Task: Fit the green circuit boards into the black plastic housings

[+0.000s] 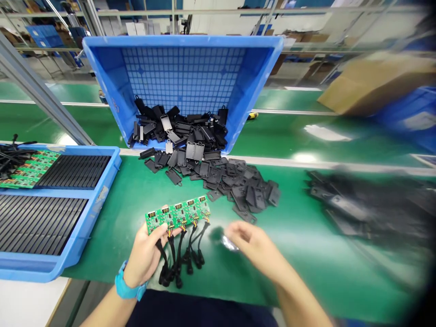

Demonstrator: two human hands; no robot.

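Note:
My left hand [146, 250], with a blue band on its wrist, grips a green circuit board panel [179, 214] by its left end, thumb on top. Several small digit displays line the panel's upper edge. Short black cables [179, 259] with connector ends hang from its lower edge over the table. To the right of the panel and apart from it, my right hand [250, 243] is over the table, slightly blurred. Its thumb and fingers are curled together in a pinch; whatever they hold, if anything, is too unclear to name. A bright glint shows just beside the fingertips.
A blue crate [184, 42] lies tipped toward me, black plastic casings [180, 129] spilling out. Flat black covers [245, 184] are heaped before it. At left, a blue tray [102, 195] holds black strips and wired boards. A blurred dark pile [371, 209] lies right.

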